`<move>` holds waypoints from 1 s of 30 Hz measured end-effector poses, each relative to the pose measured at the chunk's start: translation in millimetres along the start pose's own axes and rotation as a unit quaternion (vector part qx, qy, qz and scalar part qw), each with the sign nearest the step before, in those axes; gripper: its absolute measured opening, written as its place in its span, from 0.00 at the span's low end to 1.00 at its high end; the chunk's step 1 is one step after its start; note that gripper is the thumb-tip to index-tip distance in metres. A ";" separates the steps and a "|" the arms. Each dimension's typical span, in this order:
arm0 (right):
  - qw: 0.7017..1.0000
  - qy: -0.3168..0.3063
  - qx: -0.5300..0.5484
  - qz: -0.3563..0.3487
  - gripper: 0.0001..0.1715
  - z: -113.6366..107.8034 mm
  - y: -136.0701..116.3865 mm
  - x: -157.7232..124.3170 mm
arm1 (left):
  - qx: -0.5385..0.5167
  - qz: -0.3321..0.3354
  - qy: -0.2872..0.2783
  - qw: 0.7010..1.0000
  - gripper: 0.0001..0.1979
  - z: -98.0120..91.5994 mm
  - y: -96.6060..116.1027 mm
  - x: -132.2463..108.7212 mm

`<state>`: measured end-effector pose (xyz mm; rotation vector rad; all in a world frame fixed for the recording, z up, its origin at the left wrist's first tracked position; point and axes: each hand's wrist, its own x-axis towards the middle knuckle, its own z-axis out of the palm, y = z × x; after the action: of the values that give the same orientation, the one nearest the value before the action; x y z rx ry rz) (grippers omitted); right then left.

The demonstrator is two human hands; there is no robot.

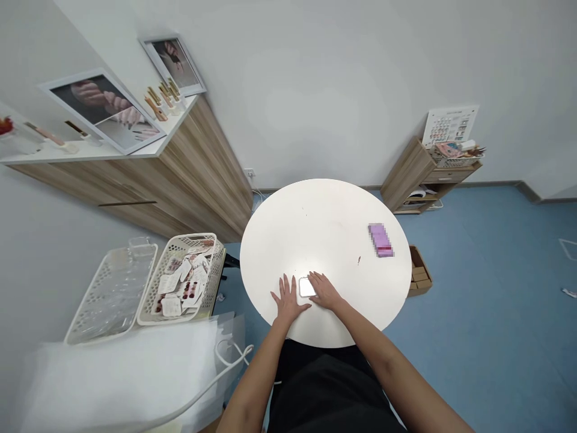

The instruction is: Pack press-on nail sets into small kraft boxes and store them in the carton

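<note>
Small white rectangular object (pixel 307 287), washed out by glare, kind unclear, lies near the lower edge of the round white worktop (pixel 318 219), low centre of frame. Left hand (pixel 288 299) is flat on the worktop just beside it; fingers (pixel 285 285) spread wide, no contact visible. Right hand (pixel 325 292) is palm-down at the object's right edge; fingers (pixel 317 280) lie loosely together, touching the object, no pinch. Upper right of the worktop: pink-purple box (pixel 381 240), pixelated. Lower left of frame: white perforated basket (pixel 215 255) holding printed cards (pixel 183 279), and beside it a second white basket (pixel 110 294) with clear plastic pieces. Upper left: wood-veneer cabinet (pixel 180 174) with framed hand photographs (pixel 101 108). Upper right: wooden shelf unit (pixel 419 174). Right of the worktop: cardboard box (pixel 419 270) on the blue floor (pixel 491 288).
</note>
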<state>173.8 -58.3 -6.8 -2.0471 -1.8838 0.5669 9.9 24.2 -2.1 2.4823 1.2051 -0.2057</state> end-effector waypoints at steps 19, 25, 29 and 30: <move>1.000 0.024 -0.011 0.002 0.40 -46.0 98.2 103.9 | -0.008 -0.079 -0.101 0.992 0.69 -9.1 23.7 44.4; 0.996 0.051 -0.072 0.001 0.38 -42.0 102.5 102.9 | -0.086 -0.044 -0.108 0.989 0.68 -14.1 17.8 43.0; 0.992 0.095 -0.057 -0.052 0.35 -38.6 68.8 104.7 | -0.188 -0.047 -0.053 0.980 0.48 -20.2 7.8 30.5; 0.991 0.102 -0.047 -0.071 0.34 -36.7 55.5 106.0 | -0.218 -0.057 -0.013 0.974 0.39 -21.3 3.7 23.0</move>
<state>246.5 43.6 -9.8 -1.9249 -1.9449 0.2274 26.4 47.2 11.8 2.0301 1.2303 -0.0004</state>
